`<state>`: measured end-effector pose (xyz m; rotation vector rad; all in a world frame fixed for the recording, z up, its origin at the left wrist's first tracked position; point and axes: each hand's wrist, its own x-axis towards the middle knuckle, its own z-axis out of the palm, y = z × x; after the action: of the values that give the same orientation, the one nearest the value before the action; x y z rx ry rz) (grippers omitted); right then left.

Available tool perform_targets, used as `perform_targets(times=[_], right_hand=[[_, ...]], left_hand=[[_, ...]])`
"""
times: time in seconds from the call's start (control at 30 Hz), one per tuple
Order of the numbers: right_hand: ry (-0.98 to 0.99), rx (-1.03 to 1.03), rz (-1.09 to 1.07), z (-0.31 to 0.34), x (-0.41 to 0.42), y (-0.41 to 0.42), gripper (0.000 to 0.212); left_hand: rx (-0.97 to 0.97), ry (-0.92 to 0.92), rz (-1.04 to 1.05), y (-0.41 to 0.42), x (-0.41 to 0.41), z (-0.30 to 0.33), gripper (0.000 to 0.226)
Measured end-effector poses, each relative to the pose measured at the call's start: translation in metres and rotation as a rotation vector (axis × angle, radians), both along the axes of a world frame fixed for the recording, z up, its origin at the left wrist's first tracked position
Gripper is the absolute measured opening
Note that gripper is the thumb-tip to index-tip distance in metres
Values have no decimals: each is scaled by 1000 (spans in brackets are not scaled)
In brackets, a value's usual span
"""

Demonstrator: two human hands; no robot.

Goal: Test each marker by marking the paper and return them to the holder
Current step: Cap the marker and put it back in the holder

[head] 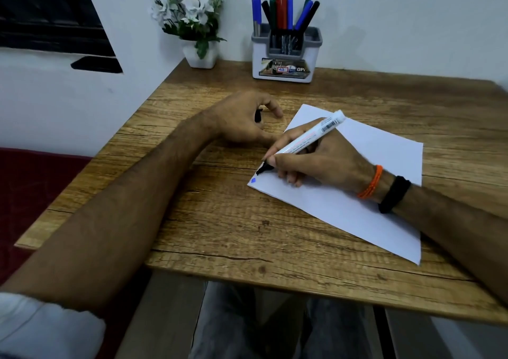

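Right hand (316, 163) gripping marker (310, 136), tip on paper (384, 152), left hand (244, 122) clutching half-hidden black cap (257, 115)

A white marker (310, 136) with a black tip marks white paper (384, 152) bearing a blue spot (254, 180), on a brown wood-grain tabletop (247, 235); the grey-and-white holder (286, 56) carries blue, black, green and red markers (283, 12).

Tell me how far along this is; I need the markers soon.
Done: one blue mark on the paper. In hand: right hand presses a black marker to the paper; left hand holds its cap. Left: most markers still wait in the holder.
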<state>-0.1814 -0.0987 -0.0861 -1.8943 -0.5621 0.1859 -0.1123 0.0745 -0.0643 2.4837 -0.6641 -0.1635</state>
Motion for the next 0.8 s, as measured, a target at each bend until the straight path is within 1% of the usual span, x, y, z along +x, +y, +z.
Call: perform_targets(times=[0.43, 0.8], right_hand=[[15, -8, 1, 1, 1, -1, 6], [19, -14, 12, 0, 1, 0, 6]], left_hand=[[-24, 11, 1, 0, 0, -1, 44], [-12, 10, 2, 2, 3, -3, 48]])
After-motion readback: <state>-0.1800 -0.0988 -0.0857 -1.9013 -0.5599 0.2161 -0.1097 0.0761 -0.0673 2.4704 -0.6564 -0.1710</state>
